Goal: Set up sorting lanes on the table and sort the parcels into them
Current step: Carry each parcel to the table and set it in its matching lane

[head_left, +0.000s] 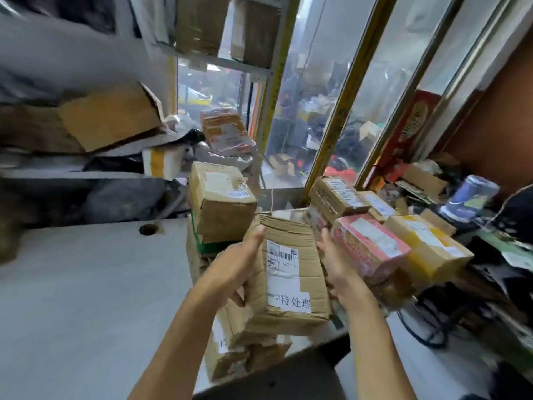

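Observation:
A brown cardboard parcel (288, 272) with a barcode label and a white sticker printed in Chinese is held above the grey table (86, 284). My left hand (233, 267) grips its left side, thumb up along the edge. My right hand (337, 264) holds its right side. Under it lies another taped brown parcel (239, 350) near the table's front edge. Behind stands a stack topped by a labelled box (222, 200). To the right lie a red-printed parcel (372, 246), a yellow-taped box (427, 246) and more labelled boxes (337, 197).
Shelves at the left carry cardboard boxes (109, 116) and plastic bags. A glass window with a yellow frame (334, 116) stands behind the table. Cables, a blue tape roll (473, 197) and clutter fill the right side. A round cable hole (148, 228) is in the table.

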